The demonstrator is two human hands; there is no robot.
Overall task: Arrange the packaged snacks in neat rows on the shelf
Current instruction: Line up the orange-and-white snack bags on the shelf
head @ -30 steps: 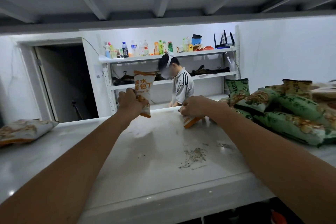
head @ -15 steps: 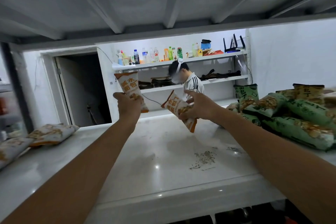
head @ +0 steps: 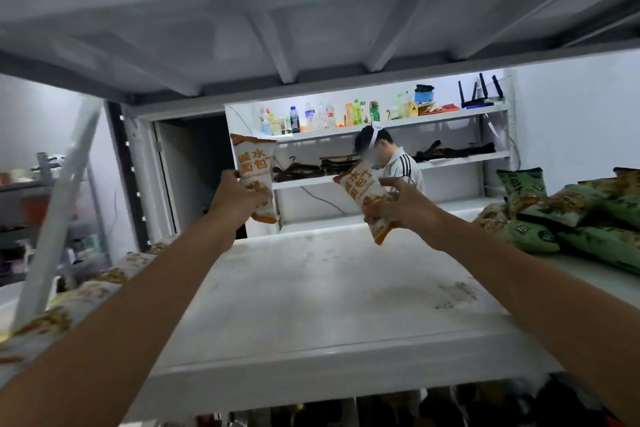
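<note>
My left hand point(head: 239, 198) grips a white-and-orange snack packet point(head: 254, 166) upright above the white shelf point(head: 329, 305). My right hand point(head: 398, 208) holds a second white-and-orange packet point(head: 363, 191), tilted to the left and lifted off the shelf. Both packets hang over the shelf's far middle. More white-and-orange packets point(head: 86, 298) lie along the shelf's left end, partly hidden by my left forearm. A heap of green packets point(head: 571, 215) lies at the right end.
Crumbs point(head: 457, 293) are scattered on the shelf to the right. An upper shelf board point(head: 277, 28) hangs low overhead. Beyond the shelf a person point(head: 391, 163) stands before a wall rack with bottles point(head: 318, 116). A slanted white post point(head: 59, 218) stands at left.
My right hand has lifted its packet off the shelf and raised it. My left hand has carried its packet up and left. The view has swung left, showing more packets at the left end.
</note>
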